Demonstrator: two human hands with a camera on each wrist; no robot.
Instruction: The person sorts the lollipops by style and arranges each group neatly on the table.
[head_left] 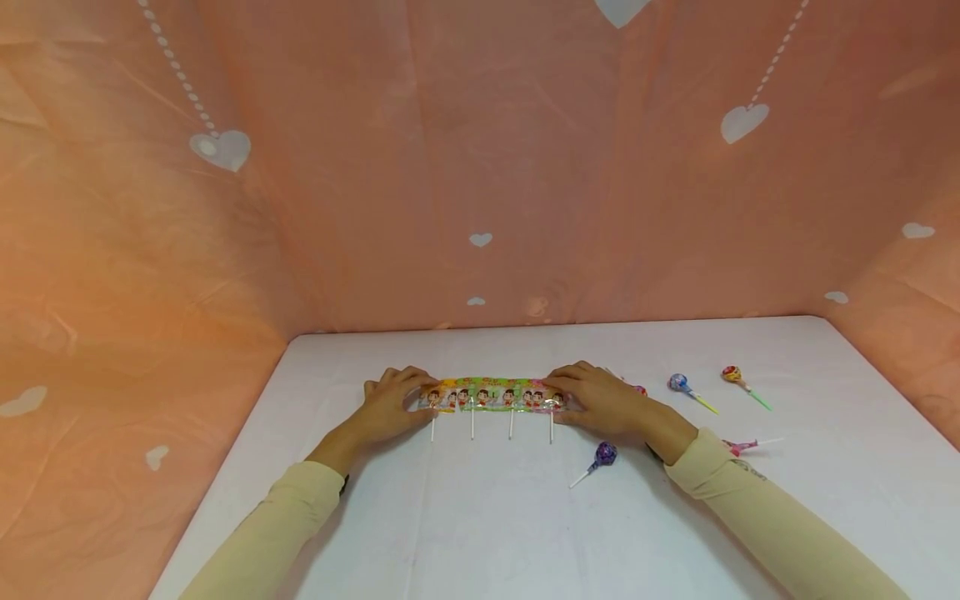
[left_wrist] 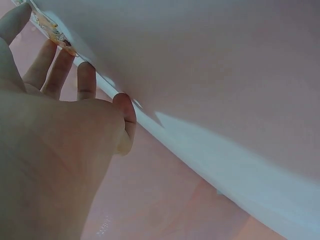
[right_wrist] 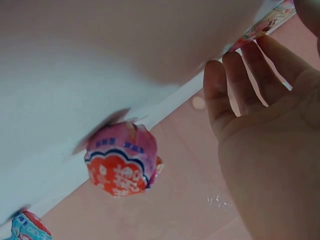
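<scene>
A strip of several joined lollipop packets, each printed with a cartoon face and with a white stick pointing toward me, lies flat across the white table. My left hand rests at its left end, straight fingers touching the packet edge. At the strip's right end my right hand lies with its fingers stretched out over the last packet. In the wrist views both palms hover just above the tabletop.
Loose round lollipops lie to the right: purple, blue, red-yellow with a green stick, pink. A pink-red one sits just behind my right hand. Peach cloth walls with white hearts enclose the table.
</scene>
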